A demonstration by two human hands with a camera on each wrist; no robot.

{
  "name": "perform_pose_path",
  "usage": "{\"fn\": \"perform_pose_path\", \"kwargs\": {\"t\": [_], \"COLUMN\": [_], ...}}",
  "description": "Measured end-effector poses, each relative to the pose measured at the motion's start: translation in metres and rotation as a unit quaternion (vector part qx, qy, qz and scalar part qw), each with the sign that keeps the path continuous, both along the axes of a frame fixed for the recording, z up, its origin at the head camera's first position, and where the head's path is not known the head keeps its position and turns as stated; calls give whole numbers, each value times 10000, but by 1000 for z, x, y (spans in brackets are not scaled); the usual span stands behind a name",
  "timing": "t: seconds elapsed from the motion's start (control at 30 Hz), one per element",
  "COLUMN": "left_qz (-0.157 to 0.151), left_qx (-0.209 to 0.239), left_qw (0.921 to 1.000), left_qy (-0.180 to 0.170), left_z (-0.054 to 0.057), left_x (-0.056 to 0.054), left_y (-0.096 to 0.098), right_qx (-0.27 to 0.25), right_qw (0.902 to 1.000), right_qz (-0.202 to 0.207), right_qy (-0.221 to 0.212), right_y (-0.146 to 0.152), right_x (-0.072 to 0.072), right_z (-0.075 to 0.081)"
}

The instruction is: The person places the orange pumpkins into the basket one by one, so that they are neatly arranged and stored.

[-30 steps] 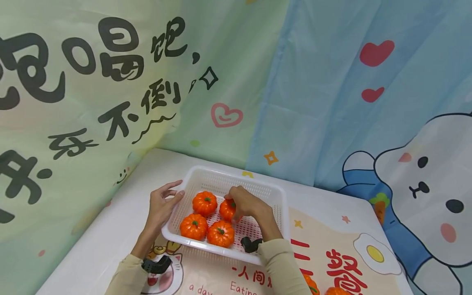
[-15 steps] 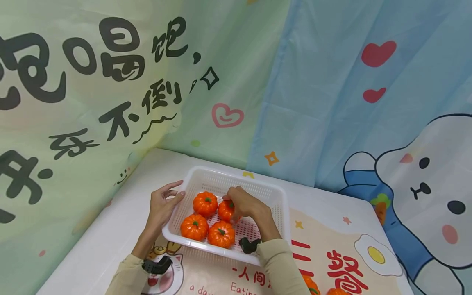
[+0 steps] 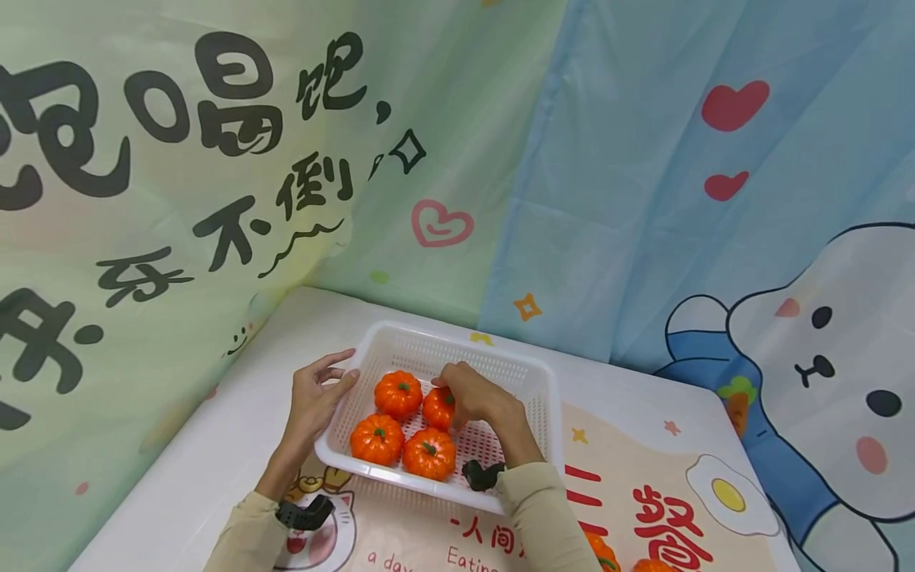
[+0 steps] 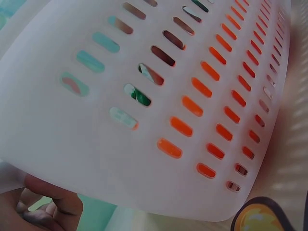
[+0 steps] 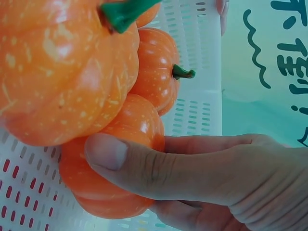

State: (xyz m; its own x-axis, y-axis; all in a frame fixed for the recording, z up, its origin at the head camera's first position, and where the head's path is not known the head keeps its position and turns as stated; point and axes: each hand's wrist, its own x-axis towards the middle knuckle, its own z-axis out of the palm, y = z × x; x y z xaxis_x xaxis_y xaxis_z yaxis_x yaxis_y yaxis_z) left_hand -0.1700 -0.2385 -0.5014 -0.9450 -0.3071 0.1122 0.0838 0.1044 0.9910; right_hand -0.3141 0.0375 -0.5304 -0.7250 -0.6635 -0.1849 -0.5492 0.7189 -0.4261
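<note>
My right hand [image 3: 475, 397] grips a small orange toy pumpkin [image 3: 438, 408] with a green stem, inside a white perforated plastic basket [image 3: 422, 486]. In the right wrist view, the thumb [image 5: 108, 151] lies across this pumpkin's [image 5: 108, 204] side, with fingers behind it. Three more pumpkins sit close around it: one at back left [image 3: 397, 395], one at front left [image 3: 376, 440] and one in front [image 3: 429, 455]. My left hand [image 3: 314, 397] holds the basket's left rim. The left wrist view shows its curled fingers [image 4: 53, 204] at the rim, orange showing through the slots.
Two more orange pumpkins, one [image 3: 604, 551] beside the right sleeve and another [image 3: 654, 566] at the bottom edge, lie on the printed tablecloth [image 3: 622, 445]. A patterned curtain [image 3: 586, 199] hangs directly behind the table. Black straps [image 3: 306, 515] circle the wrists.
My right hand and the pumpkin it grips have shifted very slightly left, closer to the other pumpkins. My left hand stays at the basket's rim.
</note>
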Motion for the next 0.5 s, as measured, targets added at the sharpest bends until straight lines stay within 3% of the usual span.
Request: {"fn": "perform_pose_path", "kwargs": {"t": [0.17,0.4,0.5], "left_qz": [4,39,73], "left_qx": [-45,-178,-209], "left_qw": [10000,9998,9997], "left_qy": [-4,-33,-52], "left_z": [1,3,3], "left_x": [0,1,2], "left_y": [2,3,3], "right_qx": [47,-30,-146], "right_qw": [10000,9985,9976], "right_qz": [42,-473,-575], "right_qy": [77,-287,-347], "right_y": [2,-9,-9], "right_x": [6,64,72], "right_z": [7,84,93]}}
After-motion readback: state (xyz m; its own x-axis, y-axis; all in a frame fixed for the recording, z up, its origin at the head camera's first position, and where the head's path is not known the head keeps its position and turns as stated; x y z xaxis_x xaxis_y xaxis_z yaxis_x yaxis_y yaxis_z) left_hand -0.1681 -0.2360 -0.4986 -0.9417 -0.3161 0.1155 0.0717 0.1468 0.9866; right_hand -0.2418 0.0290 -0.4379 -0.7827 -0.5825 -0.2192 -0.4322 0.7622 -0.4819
